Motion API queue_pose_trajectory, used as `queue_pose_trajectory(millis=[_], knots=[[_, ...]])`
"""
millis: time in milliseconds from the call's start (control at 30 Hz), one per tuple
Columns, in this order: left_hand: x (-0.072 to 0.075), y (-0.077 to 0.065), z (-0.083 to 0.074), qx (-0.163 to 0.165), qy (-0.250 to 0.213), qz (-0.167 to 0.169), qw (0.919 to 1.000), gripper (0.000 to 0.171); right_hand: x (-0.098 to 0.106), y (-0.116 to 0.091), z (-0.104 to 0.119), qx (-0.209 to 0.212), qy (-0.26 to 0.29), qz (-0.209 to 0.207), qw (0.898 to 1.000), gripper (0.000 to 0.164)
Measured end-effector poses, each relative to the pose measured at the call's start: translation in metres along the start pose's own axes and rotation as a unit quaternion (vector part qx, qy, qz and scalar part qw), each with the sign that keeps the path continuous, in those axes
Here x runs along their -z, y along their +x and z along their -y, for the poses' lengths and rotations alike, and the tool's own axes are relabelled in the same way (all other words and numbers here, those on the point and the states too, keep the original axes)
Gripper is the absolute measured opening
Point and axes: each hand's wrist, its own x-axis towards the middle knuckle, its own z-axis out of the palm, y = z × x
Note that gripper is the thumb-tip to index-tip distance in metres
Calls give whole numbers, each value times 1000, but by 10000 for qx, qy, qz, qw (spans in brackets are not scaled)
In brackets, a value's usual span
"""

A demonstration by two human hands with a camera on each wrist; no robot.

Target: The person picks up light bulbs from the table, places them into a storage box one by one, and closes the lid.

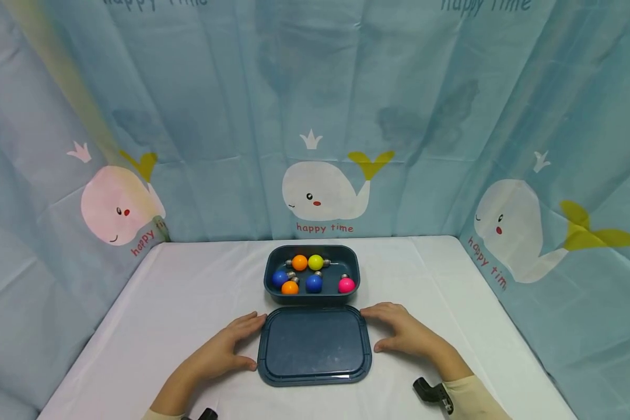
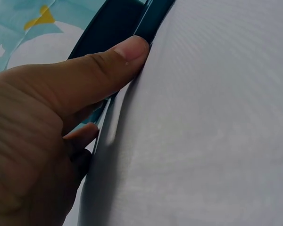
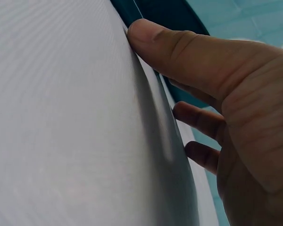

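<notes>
In the head view a dark blue rectangular lid (image 1: 315,344) with rounded corners lies flat on the white cloth. My left hand (image 1: 217,350) is at its left side, with forefinger and thumb tips right at the rim. Across from it, my right hand (image 1: 412,335) has its fingertips by the far right corner, the thumb a little off the right edge. Both hands have loosely bent, spread fingers and grip nothing. Just behind the lid stands a matching dark blue box (image 1: 315,300) holding several small coloured bulbs, among them a pink bulb (image 1: 346,284) and a yellow-green bulb (image 1: 315,262).
A white cloth (image 1: 504,350) covers the table. Light blue curtains (image 1: 231,116) printed with whales enclose the back and both sides. A black device (image 1: 429,391) sits at the right wrist, and another (image 1: 207,414) shows at the left.
</notes>
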Motion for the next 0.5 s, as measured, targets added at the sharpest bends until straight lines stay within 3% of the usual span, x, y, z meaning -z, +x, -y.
queue_pose_trajectory(millis=[133,500], knots=[[0,0,1,10,158,22,9999,101,-2,0,1,21,-79,-76,9999,79],[-3,-1,2,-70,32,-30,10000,95,-8,3,2,-205,-18,-307,9993,77]])
